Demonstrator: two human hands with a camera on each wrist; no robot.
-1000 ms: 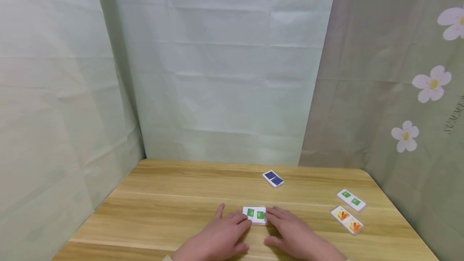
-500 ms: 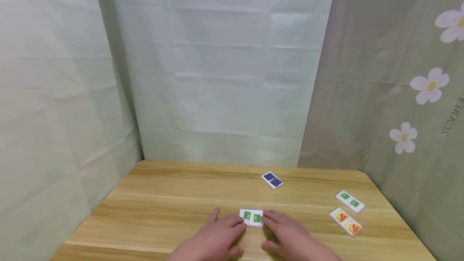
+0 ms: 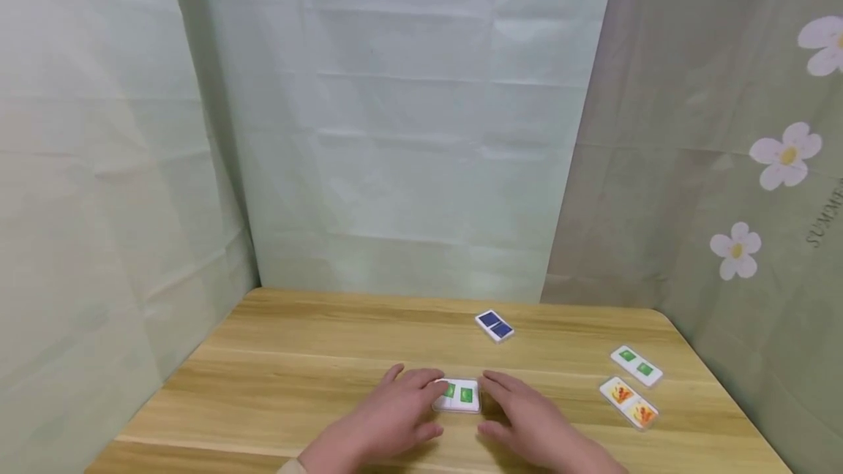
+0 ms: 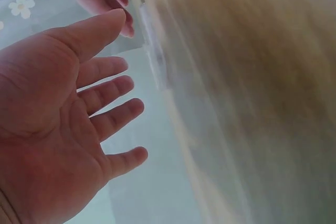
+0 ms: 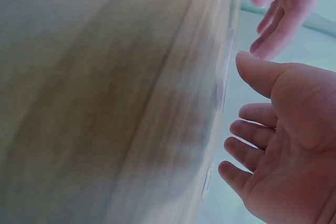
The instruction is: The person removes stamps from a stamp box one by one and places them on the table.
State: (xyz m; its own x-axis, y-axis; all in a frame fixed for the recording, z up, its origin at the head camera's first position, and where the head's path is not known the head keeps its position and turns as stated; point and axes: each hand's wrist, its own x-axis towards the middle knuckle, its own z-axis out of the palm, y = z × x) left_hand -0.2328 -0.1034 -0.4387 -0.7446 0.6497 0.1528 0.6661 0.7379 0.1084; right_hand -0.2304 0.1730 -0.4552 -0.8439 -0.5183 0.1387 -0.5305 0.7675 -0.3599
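Observation:
A white card (image 3: 466,401) with two green pictures and a clear border lies flat near the front of the table. My left hand (image 3: 395,415) is at its left side, and in the head view its fingertips overlap that end. On the other side is my right hand (image 3: 527,415), its fingertips beside the card's right edge. Both wrist views show the palms facing the tabletop with fingers spread and fairly straight; neither left fingers (image 4: 113,90) nor right fingers (image 5: 244,153) grip anything. Seen edge-on, the card (image 5: 224,80) is a thin pale strip on the table.
Farther back lies a white piece with two dark blue panels (image 3: 494,326). To the right are another green-picture card (image 3: 636,366) and a card with orange-yellow pictures (image 3: 628,402), both slanted. Pale cloth curtains (image 3: 408,167) stand around the wooden table (image 3: 309,357).
Both hands' fingers have come off the card's ends and risen slightly, the left hand turning a little over the card. The card shifted slightly left earlier; the other cards stay put.

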